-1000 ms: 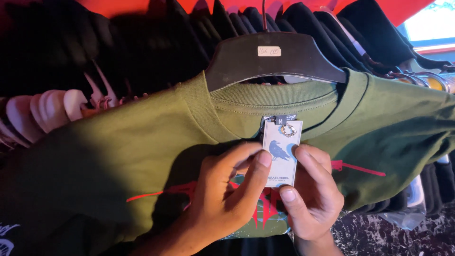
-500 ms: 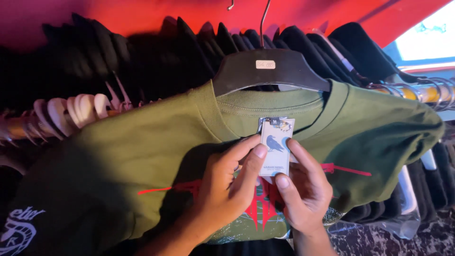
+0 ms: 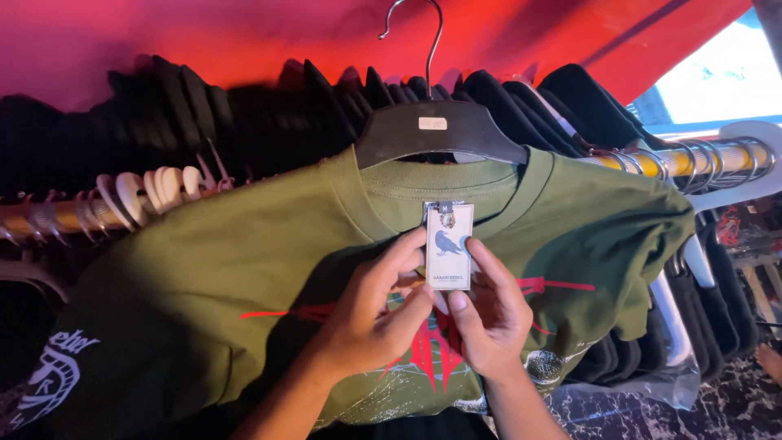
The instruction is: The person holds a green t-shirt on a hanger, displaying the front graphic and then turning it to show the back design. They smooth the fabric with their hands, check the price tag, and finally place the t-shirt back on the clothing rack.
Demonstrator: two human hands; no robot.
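**Both hands pinch a shirt's hang tag**

Left hand (image 3: 371, 322) and right hand (image 3: 489, 314) close their fingertips on a pale rectangular hang tag (image 3: 449, 246) with a dark bird motif, at centre frame below the ribbed collar of an olive cotton T-shirt (image 3: 244, 277). It hangs on a black plastic hanger (image 3: 440, 130), before a metal rail (image 3: 700, 159) of dark garments (image 3: 244, 114).

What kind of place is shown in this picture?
Probably a clothing shop or market stall: both hands hold a paper tag on a green T-shirt on a black hanger, before a rail crowded with dark garments.
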